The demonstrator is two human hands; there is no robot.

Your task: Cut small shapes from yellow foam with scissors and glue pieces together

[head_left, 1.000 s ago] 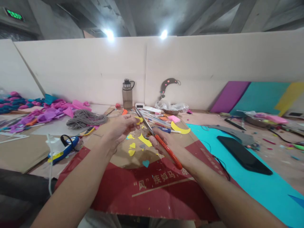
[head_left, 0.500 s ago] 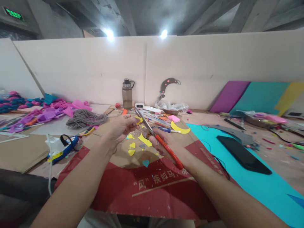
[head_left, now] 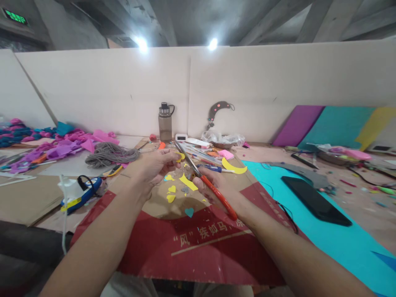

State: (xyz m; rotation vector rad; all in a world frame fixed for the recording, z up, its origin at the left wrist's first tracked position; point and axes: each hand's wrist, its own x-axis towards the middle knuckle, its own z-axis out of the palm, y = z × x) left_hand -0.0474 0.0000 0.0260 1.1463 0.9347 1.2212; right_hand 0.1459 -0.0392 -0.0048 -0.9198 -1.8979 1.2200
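Observation:
My left hand (head_left: 160,165) pinches a small yellow piece (head_left: 181,156) between thumb and fingers. My right hand (head_left: 210,181) is wrapped round the red handles of a pair of scissors (head_left: 218,196), whose blades point up and left beside the yellow piece. Below the hands, yellow hearts (head_left: 170,199), a yellow strip (head_left: 188,182) and a teal heart (head_left: 189,212) lie on a red and brown cardboard sheet (head_left: 198,264). A yellow crescent (head_left: 234,166) rests to the right of the blades.
A bottle (head_left: 165,123) stands at the back near a small clock (head_left: 181,137). On the left are grey cord (head_left: 111,154) and a blue power strip (head_left: 85,198). A black phone (head_left: 315,201) lies on a turquoise sheet (head_left: 334,243) at right.
The view has shifted very slightly. Both hands keep nearly the same place and hold the same things.

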